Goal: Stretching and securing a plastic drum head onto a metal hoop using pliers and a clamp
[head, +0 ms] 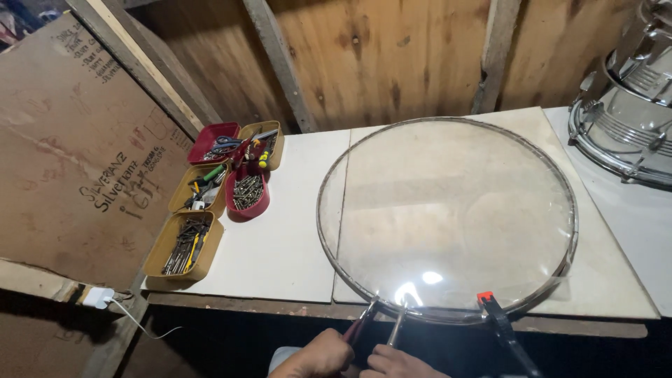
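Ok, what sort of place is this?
Probably a small drum repair workshop: a clear drumhead lies on a bench against rough plank walls, beside trays of screws and tools and a chrome drum.

Only the two hands show at the bottom edge — the left hand [318, 357] and the right hand [399, 364], both bare, no gloves, rings or watch in view. A pale patch beneath the left wrist is perhaps cloth — too dim to tell.

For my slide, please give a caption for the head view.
Both hands grip pliers at the rim of a clear round drumhead on a workbench.
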